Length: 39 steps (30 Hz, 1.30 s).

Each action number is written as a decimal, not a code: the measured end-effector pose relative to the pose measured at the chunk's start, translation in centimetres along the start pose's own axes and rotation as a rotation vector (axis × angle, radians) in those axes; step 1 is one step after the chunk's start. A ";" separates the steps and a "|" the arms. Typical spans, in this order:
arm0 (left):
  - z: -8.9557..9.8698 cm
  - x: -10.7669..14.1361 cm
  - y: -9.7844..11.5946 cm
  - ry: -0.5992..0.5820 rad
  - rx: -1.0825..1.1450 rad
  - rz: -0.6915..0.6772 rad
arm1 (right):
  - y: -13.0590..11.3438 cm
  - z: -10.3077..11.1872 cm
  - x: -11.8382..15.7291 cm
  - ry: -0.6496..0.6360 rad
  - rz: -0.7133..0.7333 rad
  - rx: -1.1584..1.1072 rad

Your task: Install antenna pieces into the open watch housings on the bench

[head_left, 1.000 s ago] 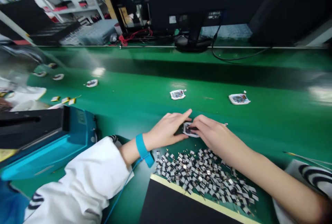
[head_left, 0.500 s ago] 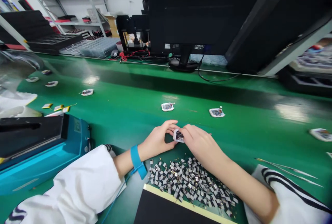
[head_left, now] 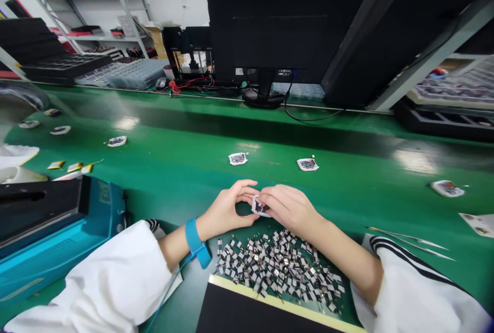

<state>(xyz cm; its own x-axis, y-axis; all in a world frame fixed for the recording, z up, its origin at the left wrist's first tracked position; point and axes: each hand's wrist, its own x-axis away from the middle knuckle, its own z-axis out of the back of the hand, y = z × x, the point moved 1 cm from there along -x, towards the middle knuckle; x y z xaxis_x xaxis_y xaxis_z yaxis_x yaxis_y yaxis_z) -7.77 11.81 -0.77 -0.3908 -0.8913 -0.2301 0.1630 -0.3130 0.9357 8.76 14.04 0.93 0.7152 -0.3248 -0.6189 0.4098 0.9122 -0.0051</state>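
A small white-rimmed device (head_left: pixel 259 206) with dark parts inside is between my two hands. My left hand (head_left: pixel 227 207), with a blue strap (head_left: pixel 197 240) on its wrist, grips the device's left edge between thumb and fingers. From the right, my right hand (head_left: pixel 291 205) reaches over the device, its fingers pressed together on its inner parts; whether they pinch a small piece is hidden. Just below the hands lies a pile of small silver-and-black components (head_left: pixel 278 266). Similar white-rimmed devices (head_left: pixel 238 158) (head_left: pixel 307 163) lie beyond the hands.
Tweezers (head_left: pixel 412 243) lie by my right sleeve. A blue machine (head_left: pixel 104 220) stands at left, near yellow-edged battery packs (head_left: pixel 74 167). A black mat (head_left: pixel 247 310) lies in front. Behind the green bench (head_left: pixel 185 147) stand a monitor (head_left: pixel 285 24) and clear trays (head_left: pixel 135 73).
The view has shifted right, so most things appear further left. Both hands remain at the device, and my right fingers have shifted slightly over it.
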 end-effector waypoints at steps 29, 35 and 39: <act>-0.5 0.5 0.5 0.192 0.182 0.003 | 0.5 -0.2 -0.4 0.084 -0.258 -0.199; -0.5 0.4 0.5 0.157 0.176 0.033 | 0.5 0.9 -0.3 -0.129 -0.098 0.022; -0.6 0.3 0.4 0.140 0.181 0.043 | 0.1 1.3 -0.8 -0.148 -0.146 -0.014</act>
<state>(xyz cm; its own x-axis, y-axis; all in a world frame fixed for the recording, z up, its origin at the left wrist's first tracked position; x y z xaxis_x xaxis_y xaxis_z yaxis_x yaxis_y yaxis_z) -7.25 11.23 -0.58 -0.2550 -0.9433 -0.2124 0.0068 -0.2214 0.9751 8.99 14.07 2.40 0.7241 -0.4864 -0.4889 0.5084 0.8555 -0.0981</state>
